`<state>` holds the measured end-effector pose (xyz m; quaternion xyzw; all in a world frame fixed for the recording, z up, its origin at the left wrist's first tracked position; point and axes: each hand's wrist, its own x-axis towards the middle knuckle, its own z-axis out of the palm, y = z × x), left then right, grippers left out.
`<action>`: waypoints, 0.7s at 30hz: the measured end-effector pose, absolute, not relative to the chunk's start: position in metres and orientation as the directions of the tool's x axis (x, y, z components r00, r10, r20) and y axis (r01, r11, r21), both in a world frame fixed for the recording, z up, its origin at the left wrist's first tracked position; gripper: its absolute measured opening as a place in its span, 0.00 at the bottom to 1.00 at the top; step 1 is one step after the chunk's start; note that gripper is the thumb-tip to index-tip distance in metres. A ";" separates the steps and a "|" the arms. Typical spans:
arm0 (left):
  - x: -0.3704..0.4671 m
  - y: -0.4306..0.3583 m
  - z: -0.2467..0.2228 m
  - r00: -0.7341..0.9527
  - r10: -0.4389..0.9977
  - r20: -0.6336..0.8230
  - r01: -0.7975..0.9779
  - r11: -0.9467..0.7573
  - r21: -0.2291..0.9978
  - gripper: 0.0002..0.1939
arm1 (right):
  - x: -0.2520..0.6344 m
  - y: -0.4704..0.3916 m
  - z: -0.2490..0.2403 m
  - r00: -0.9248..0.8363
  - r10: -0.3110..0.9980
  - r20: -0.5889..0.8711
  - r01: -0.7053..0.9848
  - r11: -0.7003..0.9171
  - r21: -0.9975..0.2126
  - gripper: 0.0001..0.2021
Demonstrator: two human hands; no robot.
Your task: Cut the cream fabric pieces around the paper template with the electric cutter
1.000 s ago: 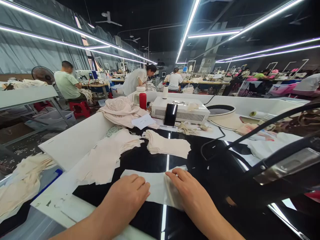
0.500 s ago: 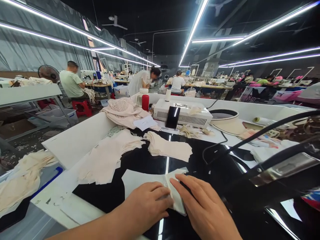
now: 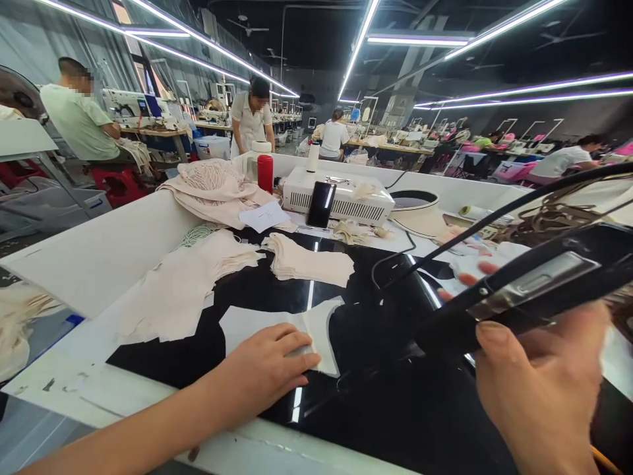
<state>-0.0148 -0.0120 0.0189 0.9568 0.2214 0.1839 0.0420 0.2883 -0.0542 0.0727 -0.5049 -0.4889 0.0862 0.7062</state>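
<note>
My left hand [image 3: 277,359] lies flat on a white cut piece [image 3: 316,336] with a raised seam or fold across it, on the glossy black work surface [image 3: 376,409]. Its fingers are stretched out, pressing near the fold. My right hand [image 3: 539,382] is at a black arm-like device [image 3: 514,297] that has a metal plate and a cable. The thumb is on the near side, and blurred fingertips show past the far side. The fingers are apart; whether they press on the device is hidden.
Stacked beige fabric pieces [image 3: 309,264] and a larger beige pile [image 3: 178,284] lie beyond my left hand. Behind them stand a phone [image 3: 321,204], a white vented box [image 3: 346,188], a red container [image 3: 265,173] and a beige ring-shaped part [image 3: 418,211]. People sit and stand at farther tables.
My right hand has left the white piece and moved right to the black device. My left hand stays on the piece, now flatter. The whole view has shifted.
</note>
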 end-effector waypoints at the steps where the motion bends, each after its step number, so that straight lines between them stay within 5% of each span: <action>1: -0.015 -0.012 0.020 0.836 0.433 0.337 0.400 -0.902 0.165 0.15 | 0.283 -0.050 0.075 0.516 0.650 0.558 0.294 0.477 -0.828 0.28; 8: -0.006 -0.013 0.020 0.838 0.392 0.380 0.358 -0.920 0.160 0.07 | 0.253 -0.037 0.078 0.524 0.619 0.585 0.223 0.563 -0.796 0.21; 16: 0.013 -0.008 0.006 0.905 0.186 0.382 0.217 -0.975 -0.039 0.03 | 0.234 -0.040 0.080 0.470 0.621 0.627 0.301 0.555 -0.776 0.20; 21: 0.017 -0.011 0.006 0.921 0.141 0.363 0.202 -0.970 -0.136 0.09 | 0.220 -0.046 0.086 0.415 0.680 0.605 0.299 0.526 -0.796 0.16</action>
